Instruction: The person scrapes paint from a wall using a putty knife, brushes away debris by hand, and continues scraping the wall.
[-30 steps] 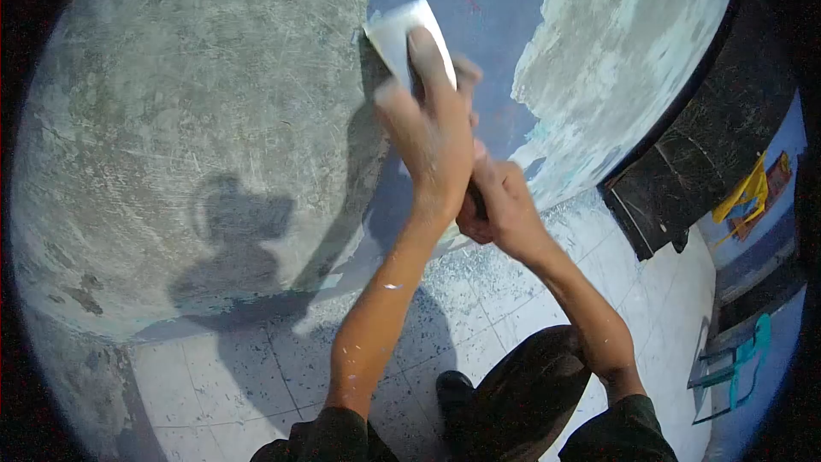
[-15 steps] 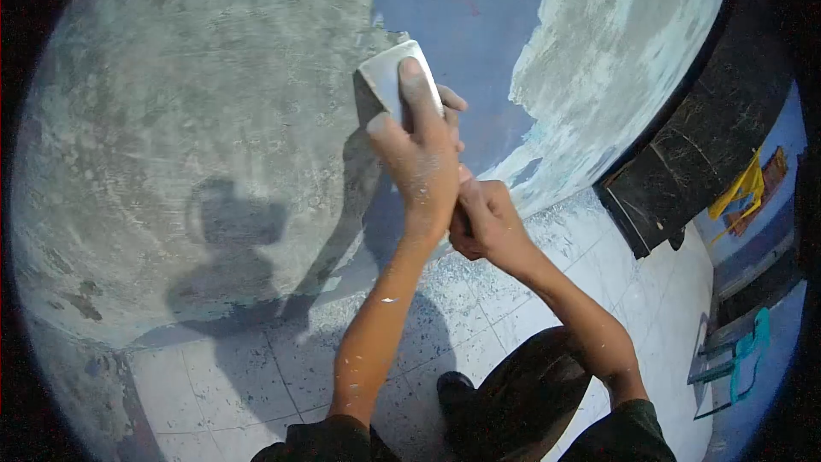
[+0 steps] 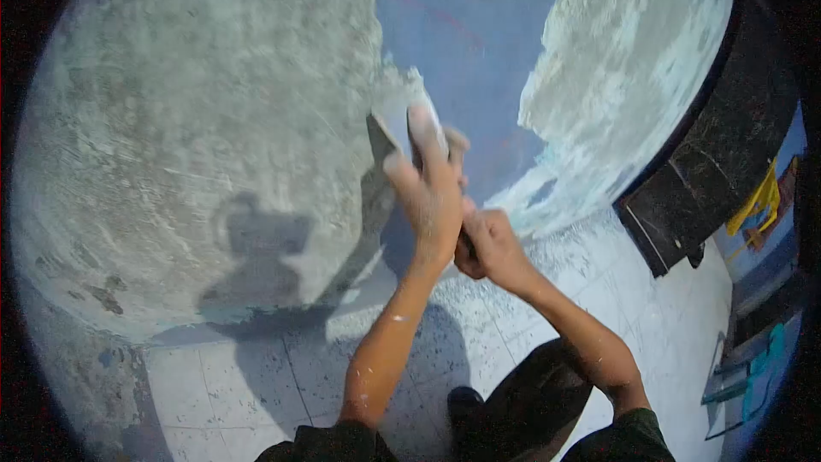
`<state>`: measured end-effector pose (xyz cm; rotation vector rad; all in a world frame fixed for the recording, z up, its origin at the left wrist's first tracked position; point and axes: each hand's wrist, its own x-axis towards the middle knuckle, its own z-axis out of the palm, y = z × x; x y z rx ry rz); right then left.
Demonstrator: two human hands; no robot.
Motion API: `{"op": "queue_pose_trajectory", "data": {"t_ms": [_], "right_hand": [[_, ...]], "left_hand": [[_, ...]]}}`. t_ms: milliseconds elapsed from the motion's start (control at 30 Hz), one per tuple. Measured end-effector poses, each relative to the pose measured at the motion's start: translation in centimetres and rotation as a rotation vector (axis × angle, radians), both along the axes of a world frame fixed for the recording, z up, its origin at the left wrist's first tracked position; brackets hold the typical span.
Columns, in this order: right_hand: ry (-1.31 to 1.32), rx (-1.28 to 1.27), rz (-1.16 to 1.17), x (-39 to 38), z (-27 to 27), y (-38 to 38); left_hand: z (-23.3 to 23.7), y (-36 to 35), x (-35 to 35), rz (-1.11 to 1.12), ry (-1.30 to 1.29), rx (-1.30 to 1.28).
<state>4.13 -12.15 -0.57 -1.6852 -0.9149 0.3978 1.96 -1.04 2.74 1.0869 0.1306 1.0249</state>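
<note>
In the head view, a scraper with a wide pale blade (image 3: pixel 396 114) lies against the wall along the left edge of the blue paint (image 3: pixel 466 43). My left hand (image 3: pixel 429 197) is closed on it, index finger stretched along the blade and thumb at its left side. Slightly lower, my right hand (image 3: pixel 494 250) is wrapped round what appears to be its handle, mostly hidden by the fingers. Motion smears the blade and the left fingertips. Bare grey wall (image 3: pixel 214 94) shows left of the blue strip, and a rough, scraped patch (image 3: pixel 629 60) to its right.
Paint flakes litter the white tiled floor (image 3: pixel 184 385) below the wall. A dark panel (image 3: pixel 697 154) leans at the right, with a yellow cloth-like item (image 3: pixel 754 201) beyond it. A teal chair (image 3: pixel 748 376) stands at the far right. My dark-clothed leg (image 3: pixel 526 398) is below.
Both hands and the scraper have moved a little down along the wall. The whole view has shifted slightly, so the surroundings sit lower and farther right.
</note>
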Motion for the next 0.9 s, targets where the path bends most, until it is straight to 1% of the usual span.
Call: {"op": "queue_pose_trajectory", "data": {"t_ms": [100,133,233,333,367,433,467,533,600,633,733,867,900], "right_hand": [[0.135,0.001,0.026,0.3,0.8,-0.7],[0.064,-0.012,-0.018,-0.1,1.2,-0.8],[0.148,-0.039,-0.034,-0.3,1.2,-0.9],[0.096,-0.016,-0.014,-0.1,0.5,-1.1],[0.075,-0.011,-0.02,0.0,0.3,-1.1],[0.101,-0.03,-0.034,-0.1,2.0,-0.8],[0.127,-0.04,-0.038,-0.5,2.2,-0.7],[0.146,-0.008,0.012,0.0,0.9,-0.6],[0.163,-0.002,0.033,0.1,-0.1,-0.7],[0.143,-0.008,0.017,0.1,0.4,-0.8],[0.098,-0.049,-0.041,0.2,1.5,-0.9],[0.107,-0.034,0.007,0.2,0.5,-1.3],[0.084,-0.043,0.006,0.4,0.5,-1.2]], "left_hand": [[0.6,-0.4,0.8,0.022,-0.037,-0.052],[0.7,-0.6,1.0,-0.028,-0.053,-0.122],[0.6,-0.8,0.7,-0.017,-0.068,-0.12],[0.1,-1.4,0.8,-0.007,-0.004,-0.236],[0.3,-1.1,1.0,-0.023,-0.031,-0.206],[1.7,-0.3,0.4,-0.054,-0.063,-0.158],[1.1,-0.5,0.3,-0.052,-0.042,-0.178],[0.8,-0.7,0.8,-0.039,-0.047,-0.199],[-0.1,-1.0,0.9,-0.025,-0.037,-0.153],[-0.2,-0.9,0.9,-0.011,-0.04,-0.13],[1.3,-1.0,0.8,-0.049,-0.035,-0.183],[0.0,-1.3,0.8,0.027,-0.077,-0.122],[-0.1,-1.3,0.6,0.015,-0.052,-0.137]]}}
